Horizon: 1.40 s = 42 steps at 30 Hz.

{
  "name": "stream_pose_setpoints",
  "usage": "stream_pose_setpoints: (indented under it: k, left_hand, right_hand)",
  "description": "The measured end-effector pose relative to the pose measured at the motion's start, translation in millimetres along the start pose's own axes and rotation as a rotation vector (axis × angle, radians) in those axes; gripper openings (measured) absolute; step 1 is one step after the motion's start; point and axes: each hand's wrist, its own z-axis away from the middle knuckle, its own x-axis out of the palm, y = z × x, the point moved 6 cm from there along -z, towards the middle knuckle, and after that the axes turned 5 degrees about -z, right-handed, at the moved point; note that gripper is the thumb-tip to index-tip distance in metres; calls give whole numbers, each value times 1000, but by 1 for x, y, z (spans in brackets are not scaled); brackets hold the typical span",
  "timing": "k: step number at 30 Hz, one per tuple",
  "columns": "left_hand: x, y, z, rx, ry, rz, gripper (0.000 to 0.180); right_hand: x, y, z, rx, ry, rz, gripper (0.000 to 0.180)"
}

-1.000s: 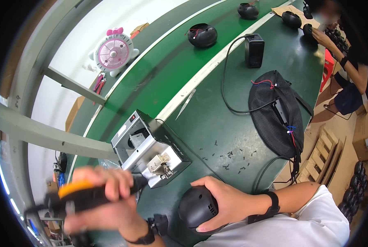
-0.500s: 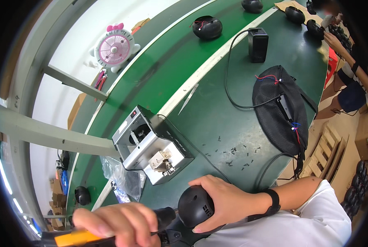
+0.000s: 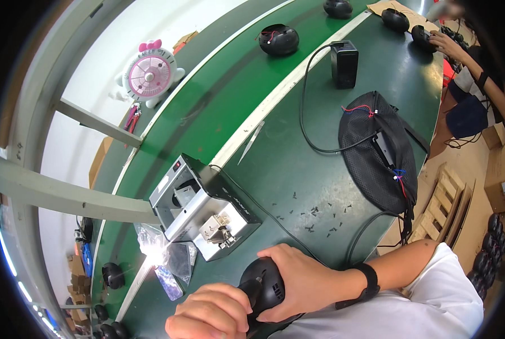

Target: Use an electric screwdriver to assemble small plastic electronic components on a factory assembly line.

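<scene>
My right hand (image 3: 314,281) grips a black rounded shell (image 3: 274,285) with small slots in it, holding it from the right near the table's front. My left hand (image 3: 213,312) is closed around a dark electric screwdriver (image 3: 251,289), and its narrow tip meets the top of the shell. The fingers cover most of the tool's body. Just beyond the shell stands a grey and black screw feeder (image 3: 204,209) with a metal pick-up block at its front. Several small dark screws (image 3: 314,210) lie scattered on the green table to its right.
A black mesh bag (image 3: 362,164) with wires lies at right, cabled to a black box (image 3: 344,66). Left are a clear plastic bag (image 3: 179,261) and a pink-white fan (image 3: 149,77). Black shells (image 3: 279,40) rest on the green belt. Another person's hand (image 3: 447,45) works far right.
My left hand has brought the screwdriver rightward onto the shell; before, its tip was beside it. The shell remains in my right hand. The whole view has shifted slightly.
</scene>
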Motion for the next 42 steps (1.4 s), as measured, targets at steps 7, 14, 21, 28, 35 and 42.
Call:
stream_pose_setpoints:
  k: [7, 14, 21, 28, 35, 42]
  left_hand:
    - [-2, -2, 15, 36, 141, 34, 79]
    - [-3, -1, 22, 67, 125, 58, 82]
    - [-27, 16, -2, 3, 483, -117, 74]
    - [-78, -64, -51, -303, 554, -190, 89]
    - [-71, -21, -38, -377, 549, 41, 83]
    - [-29, 44, -25, -308, 108, 309, 84]
  right_hand:
    - [1, -2, 5, -30, 41, 31, 108]
    - [-1, 2, 5, -75, -12, 1, 108]
    - [-7, -14, 18, -450, -57, 95, 113]
    - [-1, -11, 9, -341, -57, 94, 105]
    - [-1, -7, 10, -299, -193, -47, 106]
    - [13, -11, 0, -260, -226, -14, 105]
